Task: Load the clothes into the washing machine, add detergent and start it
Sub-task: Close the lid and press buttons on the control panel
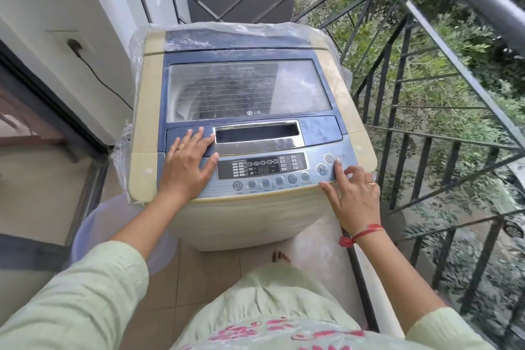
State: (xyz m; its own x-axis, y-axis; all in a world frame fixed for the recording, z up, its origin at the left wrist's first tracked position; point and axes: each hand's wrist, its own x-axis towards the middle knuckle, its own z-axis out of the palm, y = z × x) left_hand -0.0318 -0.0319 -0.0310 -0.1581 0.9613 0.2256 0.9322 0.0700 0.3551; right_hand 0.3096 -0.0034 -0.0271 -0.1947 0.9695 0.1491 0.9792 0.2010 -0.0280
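The washing machine [241, 221] stands lid [250, 88] shut under both hands: the left hand [187, 162] rests flat and spread on the lid, probably bracing, while the empty right hand [353, 196] stretches its forefinger to the power button [329, 157], probably to switch on.

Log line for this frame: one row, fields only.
stage: at controls | washer lid: closed | left hand: flat across lid front and control panel | right hand: index fingertip at top-right round button

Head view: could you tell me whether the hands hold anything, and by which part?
Nothing is held: left hand lies flat on the washing machine, right hand touches its control panel with a forefinger.
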